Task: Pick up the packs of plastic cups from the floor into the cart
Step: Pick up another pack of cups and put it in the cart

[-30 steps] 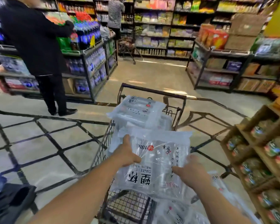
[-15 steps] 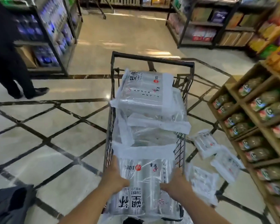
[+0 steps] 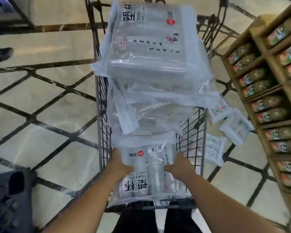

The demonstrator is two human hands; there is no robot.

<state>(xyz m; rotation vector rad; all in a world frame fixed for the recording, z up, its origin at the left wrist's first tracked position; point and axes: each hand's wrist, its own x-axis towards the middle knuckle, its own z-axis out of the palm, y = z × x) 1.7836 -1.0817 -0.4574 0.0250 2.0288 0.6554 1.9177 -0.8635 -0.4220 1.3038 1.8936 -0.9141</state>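
A black wire cart (image 3: 102,125) stands in front of me, filled with several clear packs of plastic cups; the top pack (image 3: 151,47) lies at its far end. My left hand (image 3: 118,165) and my right hand (image 3: 179,165) grip the two sides of a pack of plastic cups (image 3: 146,172) at the cart's near end, just above its rear rim. Three more packs lie on the floor to the right of the cart: one (image 3: 214,151) beside the cart's side, one (image 3: 236,126) further right and one (image 3: 219,110) behind it.
A wooden shelf (image 3: 265,91) full of jars lines the right side, close to the floor packs. Someone's black shoe (image 3: 1,54) is at the far left. A dark bag (image 3: 8,199) lies at the lower left. A dark shelf base (image 3: 8,15) stands at the upper left.
The pack in both hands has come down from above the cart into its near end. My view has tilted down onto the cart and floor.
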